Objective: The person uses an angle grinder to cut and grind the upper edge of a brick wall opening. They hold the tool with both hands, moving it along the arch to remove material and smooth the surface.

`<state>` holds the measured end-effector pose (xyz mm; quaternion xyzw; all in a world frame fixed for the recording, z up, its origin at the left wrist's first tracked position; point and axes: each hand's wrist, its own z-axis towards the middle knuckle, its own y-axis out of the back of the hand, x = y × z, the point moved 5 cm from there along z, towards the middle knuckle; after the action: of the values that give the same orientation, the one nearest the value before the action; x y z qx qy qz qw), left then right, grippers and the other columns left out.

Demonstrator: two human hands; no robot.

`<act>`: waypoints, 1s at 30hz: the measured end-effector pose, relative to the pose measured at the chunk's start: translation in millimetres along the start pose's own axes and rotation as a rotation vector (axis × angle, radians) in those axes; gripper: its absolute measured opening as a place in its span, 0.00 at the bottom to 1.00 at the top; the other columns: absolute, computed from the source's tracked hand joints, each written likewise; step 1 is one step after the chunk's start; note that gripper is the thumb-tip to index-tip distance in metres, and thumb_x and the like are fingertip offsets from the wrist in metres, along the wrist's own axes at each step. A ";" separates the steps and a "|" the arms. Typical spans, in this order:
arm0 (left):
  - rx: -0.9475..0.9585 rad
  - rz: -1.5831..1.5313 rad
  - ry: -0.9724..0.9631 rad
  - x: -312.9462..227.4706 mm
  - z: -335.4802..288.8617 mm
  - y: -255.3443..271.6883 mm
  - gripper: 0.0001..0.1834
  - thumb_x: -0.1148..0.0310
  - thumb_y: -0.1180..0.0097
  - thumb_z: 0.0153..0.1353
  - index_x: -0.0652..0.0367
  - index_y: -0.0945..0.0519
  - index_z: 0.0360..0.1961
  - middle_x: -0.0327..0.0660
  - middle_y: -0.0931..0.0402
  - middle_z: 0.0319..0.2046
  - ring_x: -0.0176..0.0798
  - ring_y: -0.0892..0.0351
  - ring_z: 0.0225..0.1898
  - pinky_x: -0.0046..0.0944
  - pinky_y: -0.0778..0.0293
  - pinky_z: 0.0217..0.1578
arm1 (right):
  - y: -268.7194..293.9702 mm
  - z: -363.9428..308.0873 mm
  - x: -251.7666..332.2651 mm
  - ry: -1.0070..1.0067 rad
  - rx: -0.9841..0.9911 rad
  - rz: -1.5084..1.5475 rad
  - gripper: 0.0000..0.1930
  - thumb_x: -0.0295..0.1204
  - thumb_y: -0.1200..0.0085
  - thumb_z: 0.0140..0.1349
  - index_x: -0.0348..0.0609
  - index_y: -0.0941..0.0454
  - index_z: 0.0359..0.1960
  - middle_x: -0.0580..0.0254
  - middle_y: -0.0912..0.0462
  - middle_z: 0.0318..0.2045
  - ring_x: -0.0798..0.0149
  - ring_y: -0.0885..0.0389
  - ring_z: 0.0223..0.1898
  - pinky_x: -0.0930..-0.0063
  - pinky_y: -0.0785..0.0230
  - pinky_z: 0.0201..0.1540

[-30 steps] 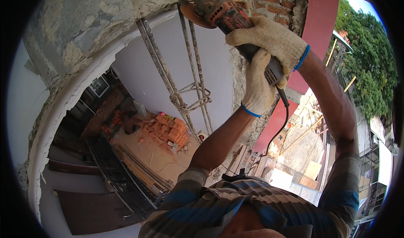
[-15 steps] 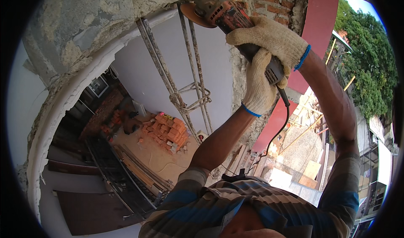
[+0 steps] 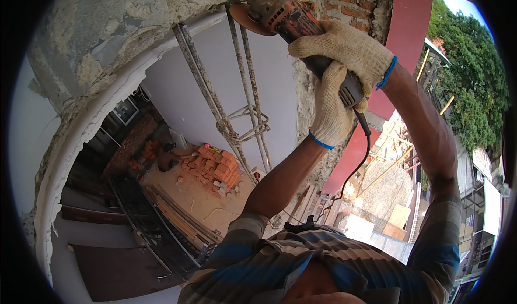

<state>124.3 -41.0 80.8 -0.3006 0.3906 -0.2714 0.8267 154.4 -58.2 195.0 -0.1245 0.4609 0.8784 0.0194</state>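
Both my hands, in cream knitted gloves with blue cuffs, are closed around a worn red and black angle grinder [image 3: 296, 24] raised overhead. My right hand [image 3: 350, 48] wraps over the upper part of its body. Lower down, my left hand [image 3: 331, 107] grips the rear, with fingers partly hidden. The brown cutting disc [image 3: 249, 20] sits at the broken edge of the concrete beam [image 3: 145, 29], beside the top of a rusty metal bar frame [image 3: 239, 83]. Whether the disc touches bar or concrete is hard to tell. A black cord [image 3: 368, 153] hangs from the grinder's end.
Exposed brickwork [image 3: 344, 2] and a red-painted column [image 3: 409, 29] stand right of the grinder. Far below lie a stack of orange bricks [image 3: 212, 167], long boards [image 3: 177, 218] and dark metal frames [image 3: 134, 212]. Outdoors at right are trees [image 3: 474, 78] and gravelly ground [image 3: 385, 191].
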 end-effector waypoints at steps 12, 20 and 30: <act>0.017 -0.010 -0.005 0.7 0.0 1.1 0.24 0.40 0.49 0.76 0.50 0.24 0.50 0.38 0.20 0.33 0.35 0.21 0.28 0.35 0.32 0.21 | -4.8 1.0 -6.8 -0.011 -0.066 0.076 0.13 0.48 0.38 0.69 0.68 0.10 0.51 0.56 0.13 0.39 0.58 0.12 0.37 0.61 0.18 0.44; -0.007 -0.022 0.015 3.3 0.4 3.9 0.25 0.39 0.50 0.76 0.51 0.24 0.50 0.38 0.20 0.33 0.34 0.23 0.27 0.34 0.33 0.22 | 4.5 -0.5 0.7 -0.184 0.031 0.176 0.12 0.48 0.42 0.72 0.70 0.11 0.52 0.57 0.14 0.41 0.59 0.13 0.39 0.60 0.18 0.46; 0.020 -0.020 0.028 0.4 -0.4 3.0 0.25 0.40 0.51 0.77 0.51 0.24 0.51 0.38 0.20 0.34 0.35 0.21 0.28 0.35 0.31 0.21 | 7.1 -0.7 8.3 -0.018 -0.008 -0.058 0.16 0.35 0.41 0.71 0.71 0.14 0.57 0.56 0.13 0.43 0.53 0.12 0.40 0.57 0.18 0.47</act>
<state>124.9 -39.3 78.3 -0.2923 0.3965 -0.2876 0.8213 145.5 -63.5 198.3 -0.1300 0.4536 0.8804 0.0484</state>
